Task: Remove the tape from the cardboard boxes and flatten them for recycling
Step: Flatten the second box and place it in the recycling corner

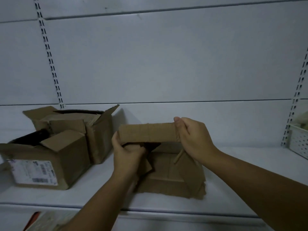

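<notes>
White shelf [233, 172] carries two open boxes [70, 160] at left and a half-collapsed box [168, 174] in the middle. Left hand [126, 155] and right hand [193, 139] each grip an end of its top flap [146, 132]; uneven pulling may tear it.

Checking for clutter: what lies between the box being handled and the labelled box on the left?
Only bare white shelf, seen in the head view, separates the handled box from the labelled box.
</notes>
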### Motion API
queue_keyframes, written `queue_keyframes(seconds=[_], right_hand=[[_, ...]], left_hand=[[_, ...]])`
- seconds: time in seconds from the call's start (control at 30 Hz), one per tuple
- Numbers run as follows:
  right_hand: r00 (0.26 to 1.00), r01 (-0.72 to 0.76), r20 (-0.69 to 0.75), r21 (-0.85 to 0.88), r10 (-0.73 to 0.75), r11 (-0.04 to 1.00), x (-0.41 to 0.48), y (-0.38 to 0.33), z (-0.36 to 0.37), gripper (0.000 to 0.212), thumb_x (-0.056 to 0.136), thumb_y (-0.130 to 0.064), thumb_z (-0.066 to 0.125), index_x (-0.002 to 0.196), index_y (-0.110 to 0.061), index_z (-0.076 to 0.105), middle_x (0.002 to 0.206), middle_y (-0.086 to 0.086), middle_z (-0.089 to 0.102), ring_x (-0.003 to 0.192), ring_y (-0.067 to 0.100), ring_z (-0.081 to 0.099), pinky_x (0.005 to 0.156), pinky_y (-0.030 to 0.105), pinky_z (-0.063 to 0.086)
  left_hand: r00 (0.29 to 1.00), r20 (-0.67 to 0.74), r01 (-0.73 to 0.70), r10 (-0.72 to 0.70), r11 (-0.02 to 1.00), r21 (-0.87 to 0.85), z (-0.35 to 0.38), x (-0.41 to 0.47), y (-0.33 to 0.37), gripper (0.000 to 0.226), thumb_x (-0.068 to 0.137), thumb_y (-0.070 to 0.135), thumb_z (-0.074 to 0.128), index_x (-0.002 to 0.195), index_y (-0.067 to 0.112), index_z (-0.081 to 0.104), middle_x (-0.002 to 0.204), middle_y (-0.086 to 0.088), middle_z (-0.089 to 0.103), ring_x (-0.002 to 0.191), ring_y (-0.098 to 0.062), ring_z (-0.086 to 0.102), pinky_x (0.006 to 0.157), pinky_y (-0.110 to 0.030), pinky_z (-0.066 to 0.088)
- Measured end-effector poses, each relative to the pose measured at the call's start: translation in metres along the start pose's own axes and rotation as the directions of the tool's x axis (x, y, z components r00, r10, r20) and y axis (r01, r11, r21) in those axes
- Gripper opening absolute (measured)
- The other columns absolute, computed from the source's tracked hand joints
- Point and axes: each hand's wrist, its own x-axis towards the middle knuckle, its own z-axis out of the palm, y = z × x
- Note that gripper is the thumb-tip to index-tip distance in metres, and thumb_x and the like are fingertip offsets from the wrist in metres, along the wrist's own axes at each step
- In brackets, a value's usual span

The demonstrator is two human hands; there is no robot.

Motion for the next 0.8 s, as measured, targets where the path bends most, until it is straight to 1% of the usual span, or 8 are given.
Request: queue_keyframes(seconds=[0.13, 0.27, 0.37, 0.43, 0.53, 0.63, 0.7, 0.8], right_hand=[[0.991, -0.111, 0.075, 0.039, 0.107, 0.993, 0.001, 0.019, -0.003, 0.048, 0.092, -0.050, 0.033, 0.052, -0.022, 0.035, 0.048, -0.008, 0.038, 0.048, 0.002, 0.043, 0.046, 0.017, 0.029], [0.955, -0.199, 0.217, -0.027, 0.200, 0.980, -0.007, 0.031, 0.005, 0.050, 0.089, -0.056, 0.030, 0.051, -0.025, 0.040, 0.051, -0.007, 0.046, 0.051, 0.004, 0.045, 0.051, 0.025, 0.032], [0.891, -0.239, 0.387, -0.046, 0.238, 0.970, -0.018, 0.034, 0.010, 0.067, 0.083, -0.067, 0.023, 0.078, -0.016, 0.067, 0.086, -0.004, 0.068, 0.082, 0.005, 0.058, 0.073, 0.007, 0.038], [0.765, -0.320, 0.567, -0.080, 0.307, 0.944, -0.027, 0.036, 0.009, 0.068, 0.086, -0.066, 0.023, 0.110, -0.021, 0.069, 0.115, -0.029, 0.057, 0.101, -0.020, 0.045, 0.087, -0.009, 0.010], [0.543, -0.434, 0.804, 0.021, 0.243, 0.901, -0.042, 0.041, 0.009, 0.062, 0.090, -0.060, 0.020, 0.105, -0.027, 0.071, 0.124, -0.034, 0.053, 0.107, -0.029, 0.034, 0.085, -0.008, 0.009], [0.553, -0.268, 0.819, 0.003, 0.152, 0.963, -0.053, 0.045, 0.014, 0.039, 0.099, -0.041, 0.033, 0.115, -0.027, 0.066, 0.141, -0.017, 0.045, 0.129, -0.009, 0.024, 0.106, 0.010, 0.004], [0.559, -0.189, 0.823, 0.005, 0.103, 0.982, -0.056, 0.044, 0.014, 0.026, 0.094, -0.039, 0.048, 0.106, -0.027, 0.067, 0.143, -0.019, 0.041, 0.135, -0.007, 0.020, 0.111, 0.025, -0.001], [0.558, -0.166, 0.827, 0.024, 0.074, 0.986, -0.060, 0.046, 0.014, 0.016, 0.086, -0.038, 0.062, 0.099, -0.029, 0.065, 0.142, -0.021, 0.043, 0.131, -0.016, 0.019, 0.109, 0.020, -0.002]], left_hand=[[0.920, 0.315, 0.337, -0.233, 0.882, -0.331, -0.023, -0.008, -0.008, 0.080, 0.059, 0.007, 0.059, 0.127, 0.047, 0.046, 0.120, -0.005, 0.061, 0.107, -0.032, 0.059, 0.070, -0.045, 0.054], [0.766, 0.576, 0.591, -0.284, 0.662, -0.460, -0.050, -0.011, -0.009, 0.080, 0.048, -0.010, 0.043, 0.123, 0.011, 0.059, 0.113, -0.025, 0.063, 0.094, -0.040, 0.065, 0.074, -0.050, 0.054], [0.742, 0.569, 0.648, -0.355, 0.597, -0.472, -0.067, -0.006, -0.012, 0.062, 0.059, -0.007, 0.030, 0.111, -0.002, 0.064, 0.107, -0.029, 0.062, 0.088, -0.040, 0.066, 0.076, -0.051, 0.055], [0.722, 0.537, 0.684, -0.435, 0.567, -0.460, -0.078, -0.001, -0.012, 0.045, 0.074, 0.009, 0.033, 0.101, -0.005, 0.066, 0.114, -0.029, 0.060, 0.100, -0.042, 0.063, 0.088, -0.055, 0.049], [0.700, 0.439, 0.705, -0.563, 0.645, -0.297, -0.081, 0.011, -0.007, 0.049, 0.083, 0.039, 0.050, 0.090, -0.005, 0.071, 0.104, -0.028, 0.067, 0.088, -0.039, 0.069, 0.070, -0.046, 0.057], [0.676, 0.330, 0.701, -0.659, 0.713, -0.014, -0.068, 0.022, -0.001, 0.039, 0.073, 0.029, 0.062, 0.098, 0.000, 0.066, 0.082, -0.020, 0.073, 0.065, -0.032, 0.071, 0.058, -0.035, 0.054], [0.659, 0.277, 0.693, -0.700, 0.708, 0.140, -0.058, 0.031, 0.001, 0.039, 0.074, 0.030, 0.065, 0.102, 0.002, 0.063, 0.086, -0.020, 0.073, 0.069, -0.034, 0.070, 0.059, -0.036, 0.052], [0.628, 0.268, 0.692, -0.730, 0.682, 0.236, -0.048, 0.048, 0.004, 0.043, 0.084, 0.038, 0.060, 0.111, 0.005, 0.057, 0.105, -0.023, 0.064, 0.087, -0.038, 0.065, 0.062, -0.040, 0.052]])
